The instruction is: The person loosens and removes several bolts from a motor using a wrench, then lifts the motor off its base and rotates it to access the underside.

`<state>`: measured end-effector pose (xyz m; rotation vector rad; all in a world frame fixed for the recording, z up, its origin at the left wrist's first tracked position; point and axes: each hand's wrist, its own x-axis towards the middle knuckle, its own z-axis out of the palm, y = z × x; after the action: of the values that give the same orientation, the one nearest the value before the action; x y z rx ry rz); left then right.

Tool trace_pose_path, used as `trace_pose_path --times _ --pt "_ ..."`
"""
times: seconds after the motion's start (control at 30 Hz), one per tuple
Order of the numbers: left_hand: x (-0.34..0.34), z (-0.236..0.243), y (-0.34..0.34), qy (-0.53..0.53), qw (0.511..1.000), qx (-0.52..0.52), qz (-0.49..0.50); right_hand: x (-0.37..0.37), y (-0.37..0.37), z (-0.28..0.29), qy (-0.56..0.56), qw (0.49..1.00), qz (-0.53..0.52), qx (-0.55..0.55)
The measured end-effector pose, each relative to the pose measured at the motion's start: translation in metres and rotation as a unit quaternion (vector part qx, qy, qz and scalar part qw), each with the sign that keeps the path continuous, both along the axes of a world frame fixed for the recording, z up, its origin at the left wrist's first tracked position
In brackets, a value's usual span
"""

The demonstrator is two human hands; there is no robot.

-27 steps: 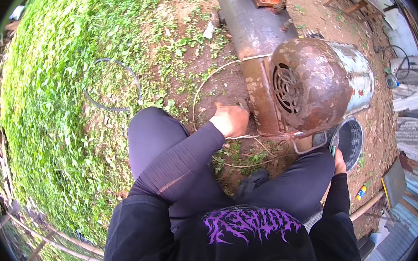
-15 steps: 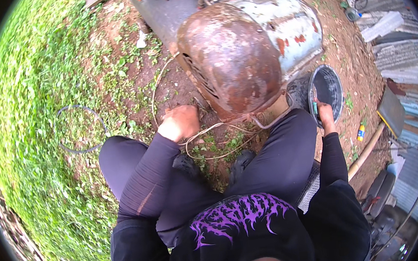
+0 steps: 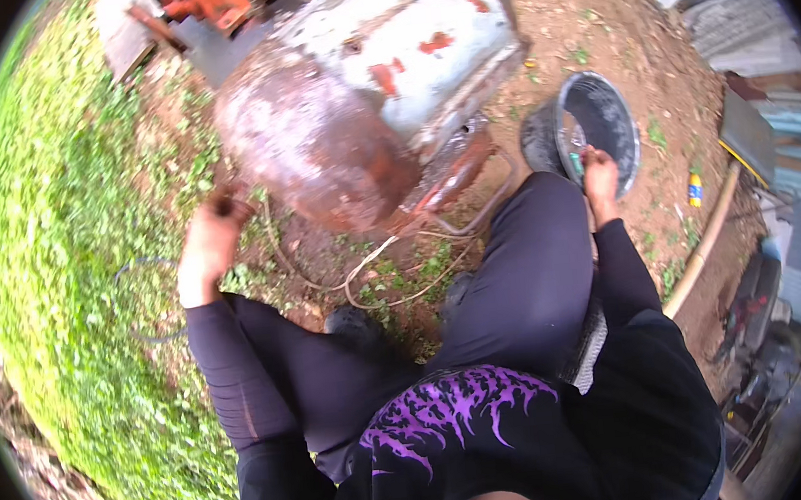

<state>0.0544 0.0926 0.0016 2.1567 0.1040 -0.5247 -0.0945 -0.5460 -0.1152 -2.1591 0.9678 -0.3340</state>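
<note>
A large rounded metal shell (image 3: 314, 134), rusty brown at the near end and flaking white and red on the far side, lies in front of my knees. My left hand (image 3: 214, 238) is off its left side, above the ground, fingers loosely bent and apart with nothing visible in them. To the right, my right hand (image 3: 601, 173) is closed around a tool with a green handle (image 3: 577, 160). The tool's greyish end is inside a black bucket (image 3: 633, 125), tilted toward me; its exact kind is unclear.
A pale cable (image 3: 351, 288) loops over the soil between my feet. Grass (image 3: 72, 307) spreads on the left, with a dark ring (image 3: 146, 341) lying in it. Orange machinery (image 3: 222, 4) stands beyond the shell. On the right are a small yellow bottle (image 3: 695, 190), a wooden pole (image 3: 705, 240) and corrugated sheets (image 3: 754, 38).
My left hand has moved left, away from the cable, and its fingers have loosened. The view has shifted, so the shell appears farther left. My right hand keeps the tool at the bucket.
</note>
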Motion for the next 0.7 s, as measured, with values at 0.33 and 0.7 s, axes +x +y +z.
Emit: trace_pose_path --times 0.33,0.7 --pt "-0.067 -0.057 0.253 0.026 0.931 0.297 0.211 -0.008 0.006 0.006 0.108 0.99 -0.028 -0.09" --pt "-0.145 -0.151 0.195 0.2 0.863 0.445 0.129 -0.015 -0.029 -0.014 0.043 0.999 -0.019 -0.005"
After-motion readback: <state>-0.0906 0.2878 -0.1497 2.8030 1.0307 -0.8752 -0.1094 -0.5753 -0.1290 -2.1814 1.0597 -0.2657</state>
